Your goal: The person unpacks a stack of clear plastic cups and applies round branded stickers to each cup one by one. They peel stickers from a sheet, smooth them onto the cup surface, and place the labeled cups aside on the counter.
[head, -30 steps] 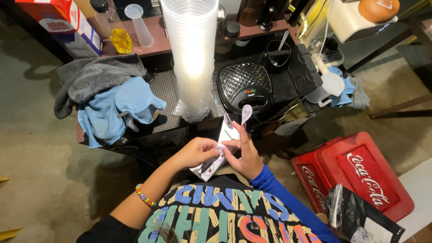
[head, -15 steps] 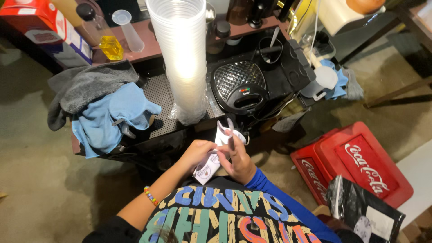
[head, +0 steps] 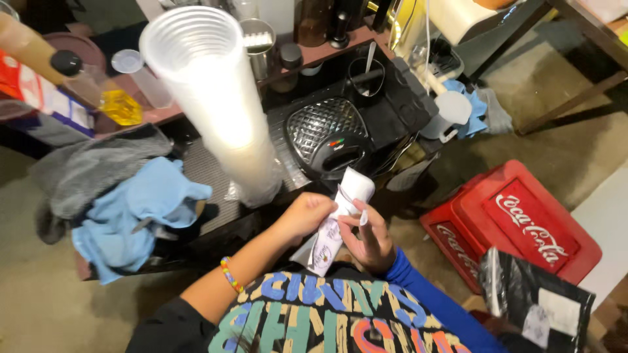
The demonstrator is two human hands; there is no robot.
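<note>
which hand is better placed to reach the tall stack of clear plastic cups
Left, probably. The left hand grips the white paper sleeve just below the tall stack of clear plastic cups; the right hand sits farther away.

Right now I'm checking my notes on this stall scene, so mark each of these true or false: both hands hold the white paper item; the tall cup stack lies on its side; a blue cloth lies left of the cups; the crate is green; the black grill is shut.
1. Both hands, left hand and right hand, hold the white paper item. True.
2. The tall cup stack lies on its side. False: it stands upright.
3. A blue cloth lies left of the cups. True.
4. The crate is green. False: it is red.
5. The black grill is shut. True.
</note>
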